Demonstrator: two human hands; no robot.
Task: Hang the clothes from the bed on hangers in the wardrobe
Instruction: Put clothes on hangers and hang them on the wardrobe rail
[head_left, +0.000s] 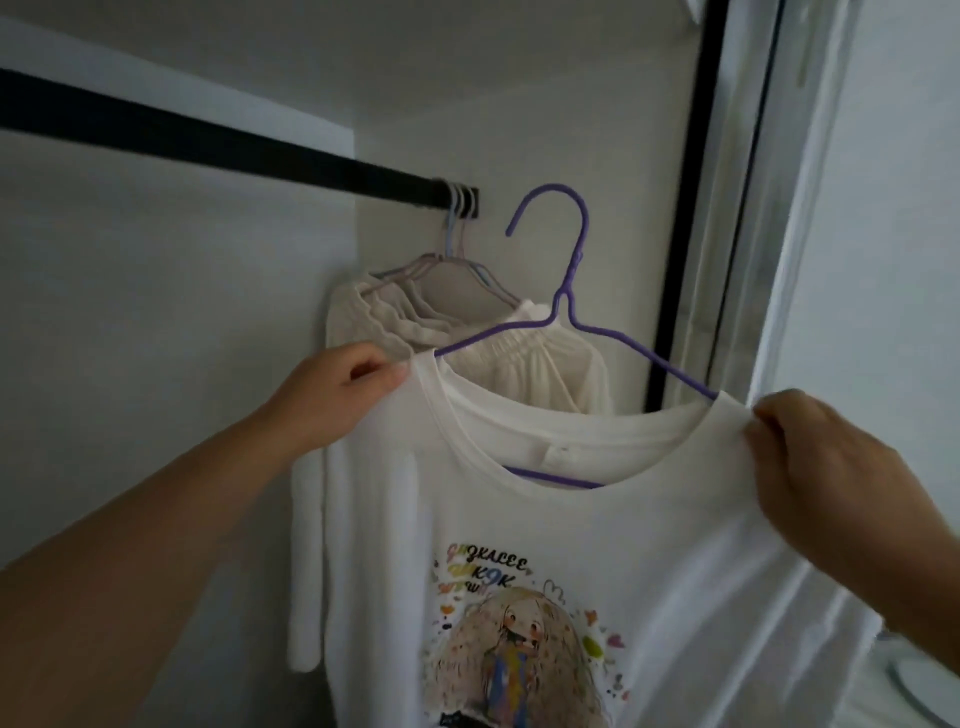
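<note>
Head view: our left hand (337, 395) and right hand (826, 467) pinch the T-shirt (519, 519) shoulders; we'd hook the purple hanger (563, 291) squarely over the rail (208, 143).

The T-shirt (597, 519) near the front is white, printed on the chest with a cartoon girl with long pale blond hair, scattered spots of yellow, green, orange and pink around her, and multicoloured lettering above. Its hanger (571, 312) is purple. Farther back, the hanging garments (519, 358) are cream-white, on pale pink and pale blue hangers (447, 265). The rail (208, 140) is black, the wardrobe wall (156, 312) grey-white, and the door frame edge (685, 208) on the right black.
</note>
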